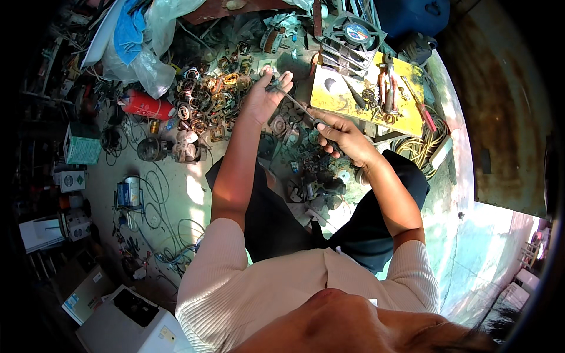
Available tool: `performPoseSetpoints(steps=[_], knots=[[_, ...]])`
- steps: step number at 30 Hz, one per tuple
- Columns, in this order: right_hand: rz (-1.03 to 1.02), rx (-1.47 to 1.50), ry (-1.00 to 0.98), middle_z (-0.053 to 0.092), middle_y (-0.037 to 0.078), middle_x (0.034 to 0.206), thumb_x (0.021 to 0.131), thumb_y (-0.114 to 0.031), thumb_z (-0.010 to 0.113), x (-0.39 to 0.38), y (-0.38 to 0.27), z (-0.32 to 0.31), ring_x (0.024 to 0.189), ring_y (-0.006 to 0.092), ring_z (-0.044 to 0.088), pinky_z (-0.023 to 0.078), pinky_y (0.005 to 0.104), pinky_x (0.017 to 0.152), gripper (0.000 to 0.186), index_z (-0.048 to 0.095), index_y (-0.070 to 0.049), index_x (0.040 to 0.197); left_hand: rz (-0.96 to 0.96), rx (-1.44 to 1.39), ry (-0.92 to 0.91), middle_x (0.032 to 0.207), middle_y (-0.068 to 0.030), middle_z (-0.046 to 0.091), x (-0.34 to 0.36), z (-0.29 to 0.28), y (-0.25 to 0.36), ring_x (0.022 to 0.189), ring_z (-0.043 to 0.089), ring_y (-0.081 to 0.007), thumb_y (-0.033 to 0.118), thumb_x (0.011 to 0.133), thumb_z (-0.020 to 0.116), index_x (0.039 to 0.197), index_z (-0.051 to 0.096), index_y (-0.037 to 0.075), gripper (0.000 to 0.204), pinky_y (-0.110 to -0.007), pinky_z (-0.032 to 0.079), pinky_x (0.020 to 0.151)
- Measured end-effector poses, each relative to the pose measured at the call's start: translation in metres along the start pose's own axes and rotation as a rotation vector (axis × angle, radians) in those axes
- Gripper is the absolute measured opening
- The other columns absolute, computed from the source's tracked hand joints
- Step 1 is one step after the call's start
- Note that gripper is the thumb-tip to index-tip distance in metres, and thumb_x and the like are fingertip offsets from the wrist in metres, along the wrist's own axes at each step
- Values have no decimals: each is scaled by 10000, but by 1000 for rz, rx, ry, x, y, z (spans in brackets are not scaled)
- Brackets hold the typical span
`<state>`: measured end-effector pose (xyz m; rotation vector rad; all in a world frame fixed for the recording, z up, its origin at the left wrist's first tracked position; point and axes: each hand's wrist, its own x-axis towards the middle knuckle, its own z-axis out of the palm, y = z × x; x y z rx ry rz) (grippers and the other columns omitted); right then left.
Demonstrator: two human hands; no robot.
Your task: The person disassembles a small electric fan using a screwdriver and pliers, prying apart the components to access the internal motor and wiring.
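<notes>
My right hand (347,138) is closed round the dark handle of a screwdriver (300,107), whose long thin shaft slants up and left. The shaft's tip meets a small dark part (273,88) in my left hand (266,99). That hand is palm up with its fingers curled about the part; its exact kind is too small to tell. Just right of both hands, a yellow board (329,106) carries red-handled pliers (388,88), a dark-handled pointed tool (355,94) and a thin tool with a red handle (425,112).
Left of my hands lies a heap of copper coils and metal parts (206,100), beside a red cylinder (147,106). A square fan (353,36) stands at the board's far edge. Coiled cable (421,147) lies right. More loose parts (315,176) lie between my legs.
</notes>
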<state>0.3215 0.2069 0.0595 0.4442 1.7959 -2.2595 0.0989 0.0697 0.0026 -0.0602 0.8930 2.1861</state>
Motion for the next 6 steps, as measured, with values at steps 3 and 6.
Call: performPoseSetpoints(steps=[3,6], knots=[[-18,-22,1,547,-20,779,1054,-254,516,1,7,-1,637,59,522,435,204,518,467,448,-163,1507,-39,77,33,1377,-178,497,0,3,-1,1247,542,-377,379,1000,593,1436,402,140,533,-551,441,1090],[-13,-45,16,549,-20,787,1050,-246,523,2,10,0,636,59,522,439,207,518,468,449,-188,1509,-72,219,105,1504,-132,375,-7,7,2,1316,489,-340,482,968,603,1514,300,213,679,-614,413,1079]])
